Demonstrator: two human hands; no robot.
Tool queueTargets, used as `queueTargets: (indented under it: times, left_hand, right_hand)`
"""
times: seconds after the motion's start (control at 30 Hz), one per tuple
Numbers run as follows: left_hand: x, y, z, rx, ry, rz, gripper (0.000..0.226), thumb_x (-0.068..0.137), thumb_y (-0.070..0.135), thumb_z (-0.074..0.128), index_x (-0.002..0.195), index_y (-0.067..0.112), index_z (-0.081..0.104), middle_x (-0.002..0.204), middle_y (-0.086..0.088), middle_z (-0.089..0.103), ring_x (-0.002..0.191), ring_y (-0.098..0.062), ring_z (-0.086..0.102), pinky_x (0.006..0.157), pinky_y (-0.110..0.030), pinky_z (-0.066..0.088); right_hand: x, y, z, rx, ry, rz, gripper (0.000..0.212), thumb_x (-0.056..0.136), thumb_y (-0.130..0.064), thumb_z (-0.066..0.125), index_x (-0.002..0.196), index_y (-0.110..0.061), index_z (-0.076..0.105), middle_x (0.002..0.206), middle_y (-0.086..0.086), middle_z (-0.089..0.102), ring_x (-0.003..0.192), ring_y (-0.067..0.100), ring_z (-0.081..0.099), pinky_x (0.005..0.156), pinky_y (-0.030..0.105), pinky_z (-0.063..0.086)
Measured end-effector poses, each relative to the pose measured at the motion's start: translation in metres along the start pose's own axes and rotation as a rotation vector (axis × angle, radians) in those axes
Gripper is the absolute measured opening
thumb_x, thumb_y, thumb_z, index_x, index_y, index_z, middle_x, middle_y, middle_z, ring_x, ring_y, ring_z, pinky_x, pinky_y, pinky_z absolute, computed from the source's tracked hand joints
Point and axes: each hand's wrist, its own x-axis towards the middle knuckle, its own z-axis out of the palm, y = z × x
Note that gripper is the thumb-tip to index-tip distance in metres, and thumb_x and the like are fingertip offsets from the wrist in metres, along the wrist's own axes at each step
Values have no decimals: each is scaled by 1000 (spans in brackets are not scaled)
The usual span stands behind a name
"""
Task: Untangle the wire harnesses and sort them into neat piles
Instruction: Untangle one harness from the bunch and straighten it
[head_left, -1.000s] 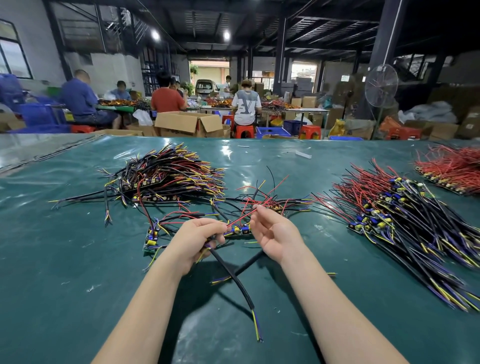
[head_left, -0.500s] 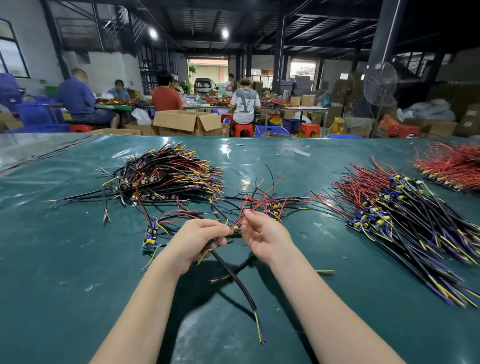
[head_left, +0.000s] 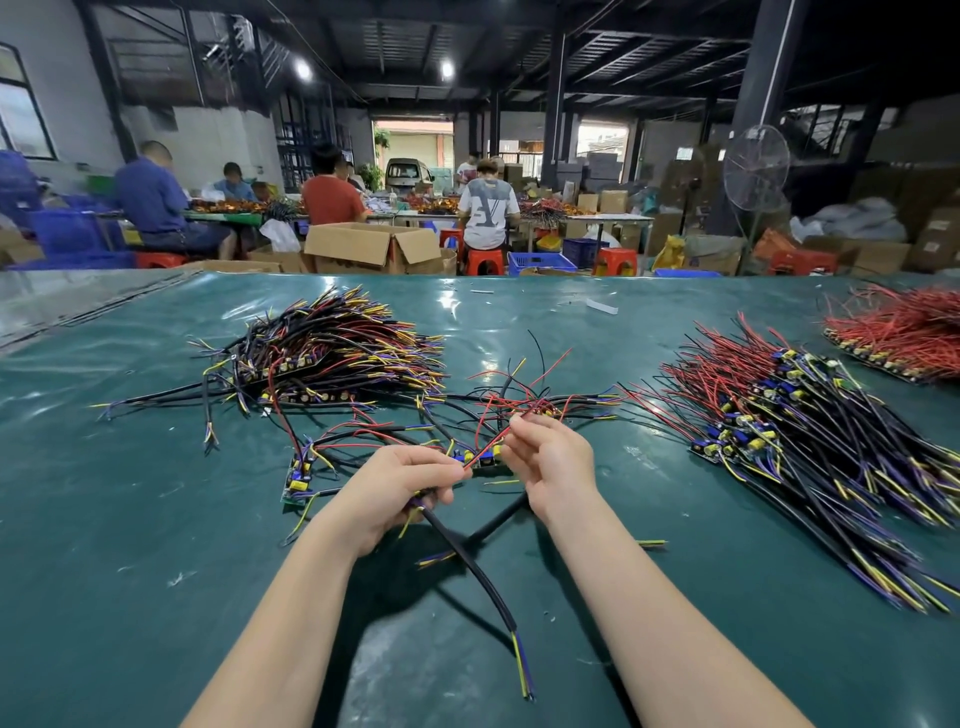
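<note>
Nearest on the green worktop (head_left: 156, 545) | left hand (head_left: 395, 488) had its fingers curled round a black cable (head_left: 488, 593) | right hand (head_left: 550, 462) fingers pinched a red wire (head_left: 485, 451) | just beyond lay the loose tangle (head_left: 519, 400) | farther back sat the left pile (head_left: 337, 353) and right pile (head_left: 795, 421), well apart.

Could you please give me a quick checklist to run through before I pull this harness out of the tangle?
1. Grip of the left hand on the black cable: ok.
2. Pinch of the right hand on the red wire: ok.
3. That black cable lying free: not ok; it crosses a second black cable on the mat.
4. The red wire free of the middle tangle: cannot tell; wires cross just beyond that hand.
5. The right pile fit to receive it: ok; its wires lie roughly parallel.
</note>
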Motion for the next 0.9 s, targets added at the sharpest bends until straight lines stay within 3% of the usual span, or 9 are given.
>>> queueTargets:
  times: [0.27,0.37,0.57,0.8,0.9]
  left_hand:
    - [1,-2,-2,4,-5,-14,23,84,9,63,64,16,72,48,3,57,39,-4,42,41,-10,32]
    - [2,-3,-1,11,-23,-4,26,83,10,64,60,19,74,48,4,58,41,-4,42,43,-12,31]
    - [3,-4,4,1,-65,1,5,65,22,71,62,24,75,64,0,64,48,-6,45,49,-16,31]
    - [4,-6,3,-8,-101,2,9,69,22,71,60,24,73,81,-8,62,52,-7,45,53,-20,31]
    - [4,-4,2,-32,-127,3,5,63,20,73,58,22,72,77,-7,60,52,-8,44,53,-20,30]
  right_hand:
    - [3,-10,-4,-24,47,-69,24,80,14,56,65,-4,52,35,-2,54,31,4,52,37,15,47]
    - [4,-12,-5,61,55,-46,23,82,12,54,63,-3,54,36,-1,55,32,5,53,38,15,48]
    - [4,-3,-5,382,40,94,20,85,7,55,68,-4,54,38,1,56,32,7,55,38,16,48]
    - [9,-2,-4,345,15,59,23,88,4,53,70,-11,53,40,-2,55,32,5,52,38,14,46]
    - [10,0,-3,394,-60,18,24,91,0,50,71,-13,50,42,-3,55,34,4,51,38,14,45]
